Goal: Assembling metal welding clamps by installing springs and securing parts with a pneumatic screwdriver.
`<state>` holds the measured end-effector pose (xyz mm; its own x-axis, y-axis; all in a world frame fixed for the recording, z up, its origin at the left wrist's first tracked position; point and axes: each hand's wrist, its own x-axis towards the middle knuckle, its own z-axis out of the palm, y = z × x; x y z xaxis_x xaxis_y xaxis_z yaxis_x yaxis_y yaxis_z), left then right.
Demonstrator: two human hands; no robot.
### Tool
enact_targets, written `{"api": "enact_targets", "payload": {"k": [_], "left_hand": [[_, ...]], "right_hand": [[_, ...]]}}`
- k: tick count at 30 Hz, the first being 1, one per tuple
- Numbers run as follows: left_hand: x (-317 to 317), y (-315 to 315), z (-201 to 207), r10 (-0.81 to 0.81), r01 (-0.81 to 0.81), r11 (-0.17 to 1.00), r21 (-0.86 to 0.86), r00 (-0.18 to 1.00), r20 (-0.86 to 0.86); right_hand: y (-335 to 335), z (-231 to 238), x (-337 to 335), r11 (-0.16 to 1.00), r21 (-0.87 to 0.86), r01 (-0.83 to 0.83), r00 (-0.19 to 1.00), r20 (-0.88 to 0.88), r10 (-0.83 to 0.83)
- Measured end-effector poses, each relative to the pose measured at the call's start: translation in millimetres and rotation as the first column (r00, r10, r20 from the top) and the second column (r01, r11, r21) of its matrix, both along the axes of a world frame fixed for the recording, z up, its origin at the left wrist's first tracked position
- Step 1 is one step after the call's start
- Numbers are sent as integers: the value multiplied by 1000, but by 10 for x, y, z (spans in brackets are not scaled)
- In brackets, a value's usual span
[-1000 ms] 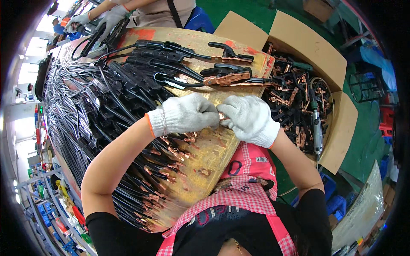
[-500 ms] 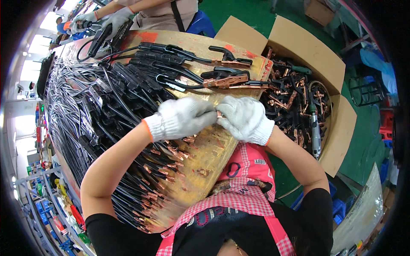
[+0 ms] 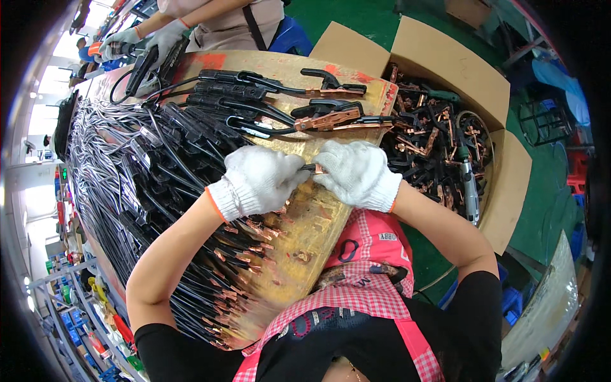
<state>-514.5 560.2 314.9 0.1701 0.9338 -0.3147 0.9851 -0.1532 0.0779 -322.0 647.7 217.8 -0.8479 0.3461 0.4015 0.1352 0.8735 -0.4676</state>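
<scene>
A small dark cable end with a coppery tip (image 3: 311,167) is over the worktable (image 3: 299,254), near its right edge. The left hand (image 3: 261,180), white-gloved, has its fingers curled tightly around the dark part; the right hand (image 3: 356,173), likewise gloved, pinches the coppery tip. Toward the worktable's far edge lie black-handled clamps (image 3: 331,119); across its left side spread black cables (image 3: 191,296) with copper ends. Beyond its right edge stands a cardboard box (image 3: 449,54) holding copper parts (image 3: 429,141) and a grey power tool (image 3: 470,191)
</scene>
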Motion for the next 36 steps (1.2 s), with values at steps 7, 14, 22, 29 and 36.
{"api": "enact_targets", "payload": {"k": [7, 14, 22, 29, 36], "left_hand": [[11, -54, 25, 22, -23, 1000, 10, 987, 159], [173, -17, -118, 15, -31, 994, 106, 988, 154], [188, 9, -302, 2, -81, 953, 291, 965, 263], [204, 26, -320, 57, -123, 955, 270, 970, 237], [175, 46, -342, 4, -110, 947, 301, 943, 332]], "right_hand": [[80, 279, 569, 957, -5, 291, 947, -144, -288], [293, -808, 2408, 240, 264, 934, 16, 641, -767], [381, -808, 2490, 302, 9, 953, 250, 536, -806], [549, 199, 1718, -56, -777, -627, 419, -276, -865], [111, 857, 580, 233, -860, -455, 436, -443, -783]]}}
